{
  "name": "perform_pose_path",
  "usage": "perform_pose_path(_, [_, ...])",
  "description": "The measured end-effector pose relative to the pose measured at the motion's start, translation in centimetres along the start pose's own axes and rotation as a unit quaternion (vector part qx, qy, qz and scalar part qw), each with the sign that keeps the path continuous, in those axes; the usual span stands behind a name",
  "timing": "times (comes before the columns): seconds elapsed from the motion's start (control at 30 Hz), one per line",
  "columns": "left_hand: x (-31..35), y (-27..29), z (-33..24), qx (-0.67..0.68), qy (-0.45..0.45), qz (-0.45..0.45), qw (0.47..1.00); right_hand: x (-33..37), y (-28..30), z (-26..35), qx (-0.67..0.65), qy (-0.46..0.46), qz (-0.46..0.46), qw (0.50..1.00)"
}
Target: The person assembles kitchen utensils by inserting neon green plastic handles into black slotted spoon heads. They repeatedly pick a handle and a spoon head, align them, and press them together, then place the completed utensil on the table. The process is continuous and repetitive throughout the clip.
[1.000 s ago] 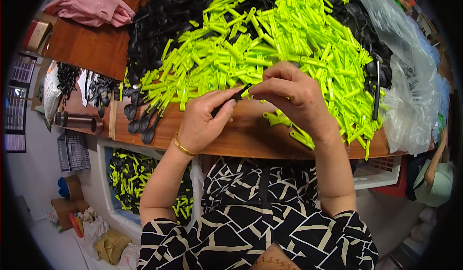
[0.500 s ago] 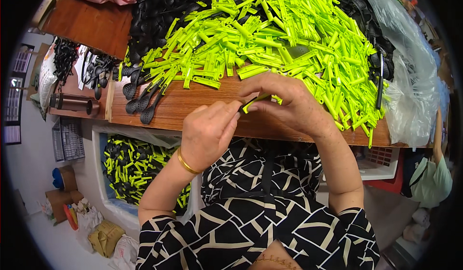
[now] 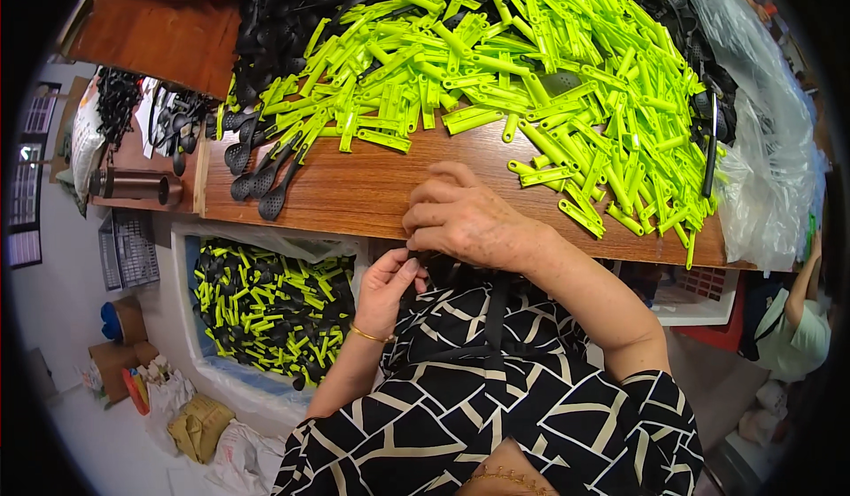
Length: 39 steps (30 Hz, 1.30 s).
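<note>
My left hand (image 3: 388, 289) and my right hand (image 3: 469, 221) meet at the near edge of the wooden table (image 3: 354, 195), close to my body. The left fingers pinch a small dark piece right under the right hand. My right hand curls over the edge, knuckles up, and hides what is under it. A big heap of lime green plastic handles (image 3: 531, 71) covers the tabletop beyond the hands. Black slotted spoon heads (image 3: 266, 177) lie at the table's left end, with more piled behind.
Below the table on my left a white bin (image 3: 266, 319) holds several green-and-black utensils. A clear plastic bag (image 3: 761, 151) hangs at the right end. A metal flask (image 3: 133, 186) lies on a side shelf. Another person (image 3: 797, 319) sits at far right.
Both hands have come back from the green heap to the table's near edge and dropped lower toward my lap. The black and green piece seen between them earlier is now mostly hidden.
</note>
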<state>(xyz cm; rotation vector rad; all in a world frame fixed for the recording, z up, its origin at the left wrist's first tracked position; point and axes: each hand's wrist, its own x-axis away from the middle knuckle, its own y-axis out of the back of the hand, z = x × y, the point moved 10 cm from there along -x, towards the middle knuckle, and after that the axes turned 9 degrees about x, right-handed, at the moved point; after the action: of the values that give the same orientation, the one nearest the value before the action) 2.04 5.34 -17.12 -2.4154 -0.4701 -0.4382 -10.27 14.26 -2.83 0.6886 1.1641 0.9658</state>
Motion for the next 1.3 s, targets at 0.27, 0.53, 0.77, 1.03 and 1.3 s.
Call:
perform_pose_path(0.27, [-0.2, -1.6, 0.8, 0.017, -0.08, -0.046, 0.996, 1.2, 0.1, -1.4, 0.009, -0.217, -0.063, 0.974])
perform_pose_path(0.53, [-0.7, 0.2, 1.2, 0.023, -0.164, -0.121, 0.979, 0.4, -1.3, -0.4, 0.008, -0.188, -0.019, 0.982])
perform_pose_path(0.77, [0.1, -0.1, -1.4, 0.046, -0.022, -0.036, 0.998, 1.0, -0.4, -1.4, -0.119, -0.186, -0.079, 0.972])
perform_pose_path(1.03, [1.0, 1.6, -3.5, 0.011, -0.035, -0.063, 0.997, 1.9, 5.0, -6.1, 0.08, -0.212, -0.123, 0.966])
perform_pose_path(1.3, [-2.4, -1.2, -19.2, -0.642, -0.28, -0.163, 0.695, 0.7, 5.5, -11.1, 0.221, -0.217, -0.062, 0.949])
